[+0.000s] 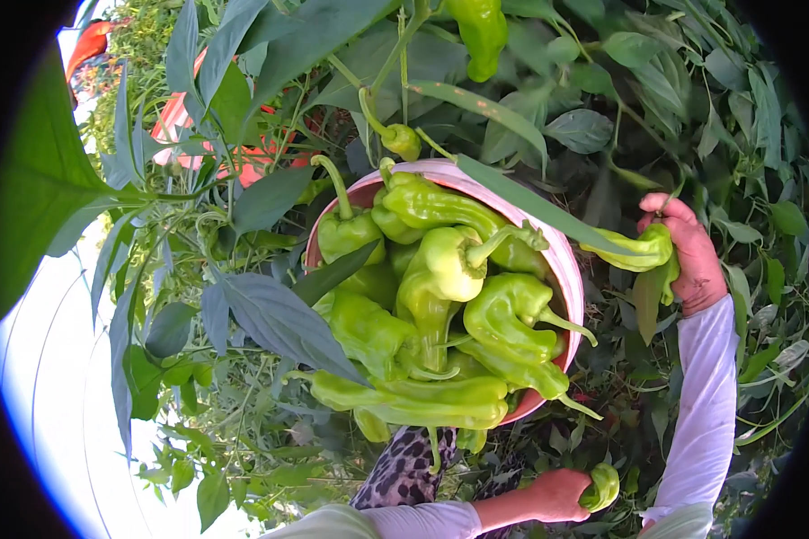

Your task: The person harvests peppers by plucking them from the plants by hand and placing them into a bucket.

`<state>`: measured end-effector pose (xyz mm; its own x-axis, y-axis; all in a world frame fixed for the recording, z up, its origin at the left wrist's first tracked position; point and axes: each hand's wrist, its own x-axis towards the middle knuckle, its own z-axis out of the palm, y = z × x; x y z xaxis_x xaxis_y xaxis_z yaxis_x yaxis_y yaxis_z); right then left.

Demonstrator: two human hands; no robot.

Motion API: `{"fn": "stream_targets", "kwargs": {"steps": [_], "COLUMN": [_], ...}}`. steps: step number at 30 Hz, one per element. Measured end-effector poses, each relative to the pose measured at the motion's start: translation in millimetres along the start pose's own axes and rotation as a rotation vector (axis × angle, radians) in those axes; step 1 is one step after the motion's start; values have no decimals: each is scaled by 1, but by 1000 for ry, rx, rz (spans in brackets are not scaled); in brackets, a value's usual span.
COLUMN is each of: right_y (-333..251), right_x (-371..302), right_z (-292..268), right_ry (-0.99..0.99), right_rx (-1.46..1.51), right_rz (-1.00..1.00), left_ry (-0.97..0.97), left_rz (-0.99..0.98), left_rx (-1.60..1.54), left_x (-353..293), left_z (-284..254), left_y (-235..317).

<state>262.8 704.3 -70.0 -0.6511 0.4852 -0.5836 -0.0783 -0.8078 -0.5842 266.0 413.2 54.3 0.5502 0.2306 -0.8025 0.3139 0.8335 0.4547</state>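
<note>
Below the bucket, my left hand is closed around a green pepper, whose curled end sticks out past the fist. Over at the right, my right hand grips another green pepper among the leaves, thumb and fingers near its stem. A leaf covers part of that pepper, and I cannot tell whether its stem is still joined to the plant. Between the plants stands a pinkish-red bucket, heaped above its rim with wrinkled light-green peppers, several with long stems.
One large pepper hangs at the top, with a small pepper just behind the bucket. Broad leaves overlap the bucket's left side. Spotted trousers show below it. Red-and-white striped cloth shows through foliage at upper left.
</note>
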Motion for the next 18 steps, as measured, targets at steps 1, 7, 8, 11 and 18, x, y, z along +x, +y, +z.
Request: {"fn": "stream_targets", "kwargs": {"steps": [1,7,8,11,18], "right_y": [0,15,22,37,57], "right_x": [-8,-98,-119,-193,-365], "right_z": [-3,-71,-85,-112,-32], "right_ry": [10,134,181,311,616], "right_rx": [-18,-14,76,-76,-32], "right_rz": [-22,-71,-85,-106,-50], "left_ry": [-7,146,145,10,-257], "left_rz": [-10,14,10,151,343], "left_rx": [-5,-228,-310,-743,-1253], "left_x": [0,8,9,9,-29], "left_z": [0,0,0,3,19], "left_y": [-1,-7,-7,-5,-14]}}
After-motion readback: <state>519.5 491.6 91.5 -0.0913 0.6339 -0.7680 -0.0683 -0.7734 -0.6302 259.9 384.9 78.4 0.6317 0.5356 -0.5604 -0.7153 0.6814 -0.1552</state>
